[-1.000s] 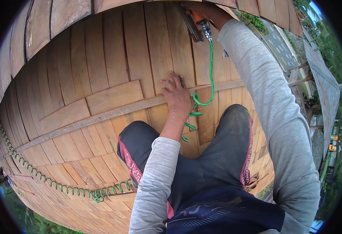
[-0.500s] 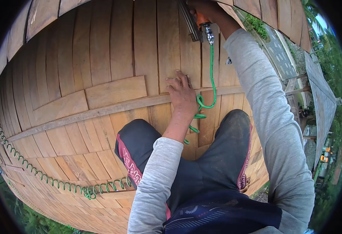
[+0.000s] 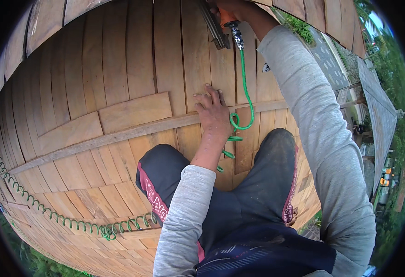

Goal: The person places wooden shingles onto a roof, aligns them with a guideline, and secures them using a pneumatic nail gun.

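Note:
My right hand point(image 3: 236, 8) is at the top of the view, wrapped round an orange and black air nailer point(image 3: 214, 28). The nailer's front end is cut off by the upper edge. From its metal coupling a green coiled air hose point(image 3: 245, 78) runs down past my left hand point(image 3: 213, 113). That hand lies flat with fingers spread, pressing on a wooden shingle point(image 3: 198, 60) just above a long thin wooden batten point(image 3: 87, 141). Beside it, left along the batten, lie two shingles set crosswise, a nearer one point(image 3: 135, 112) and a farther one point(image 3: 71, 134).
Overlapping wooden shingles point(image 3: 114, 171) cover the sloping surface under my bent knees. More green coiled hose point(image 3: 50, 210) trails away to the left. Beyond the right edge are a grey roof point(image 3: 375, 97), a paved path point(image 3: 329, 57) and greenery.
My right hand and the nailer have shifted slightly left, and the upper hose has swung with them. My left hand stays on the shingle.

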A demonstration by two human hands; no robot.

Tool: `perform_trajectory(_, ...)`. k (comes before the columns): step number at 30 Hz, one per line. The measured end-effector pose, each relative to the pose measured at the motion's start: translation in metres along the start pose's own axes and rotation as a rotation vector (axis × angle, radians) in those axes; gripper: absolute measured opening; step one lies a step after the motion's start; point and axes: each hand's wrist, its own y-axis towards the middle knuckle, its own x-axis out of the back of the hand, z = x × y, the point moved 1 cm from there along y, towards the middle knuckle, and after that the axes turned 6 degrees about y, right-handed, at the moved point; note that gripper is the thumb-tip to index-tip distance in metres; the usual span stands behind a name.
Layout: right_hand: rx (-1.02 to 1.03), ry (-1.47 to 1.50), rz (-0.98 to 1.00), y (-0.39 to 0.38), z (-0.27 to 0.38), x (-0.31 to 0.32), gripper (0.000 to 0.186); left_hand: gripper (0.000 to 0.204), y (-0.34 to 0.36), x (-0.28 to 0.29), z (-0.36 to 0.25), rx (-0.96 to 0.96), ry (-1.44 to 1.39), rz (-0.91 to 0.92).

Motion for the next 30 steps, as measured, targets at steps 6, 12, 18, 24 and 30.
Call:
perform_trajectory(6,-0.033,0.1,-0.008,0.005,0.007,-0.009,0.028,0.092,0.003,0.001,-0.007,0.059,0.064,-0.027)
perform_trajectory(12,-0.144,0.304,-0.006,-0.031,0.008,-0.011,0.029,0.085,-0.003,0.004,0.01,-0.032,-0.065,-0.029)
perform_trajectory(18,0.013,0.431,-0.212,-0.204,-0.03,0.069,0.029,0.074,0.005,0.016,0.014,0.021,-0.235,-0.1)
perform_trajectory(24,0.034,0.849,-0.686,-0.362,-0.122,0.094,0.04,0.05,0.013,0.013,0.0,-0.056,-0.418,-0.418)
perform_trajectory(30,0.059,1.397,-0.825,-0.391,-0.183,0.113,0.053,0.049,0.024,0.02,-0.078,-0.247,-0.503,-0.381)
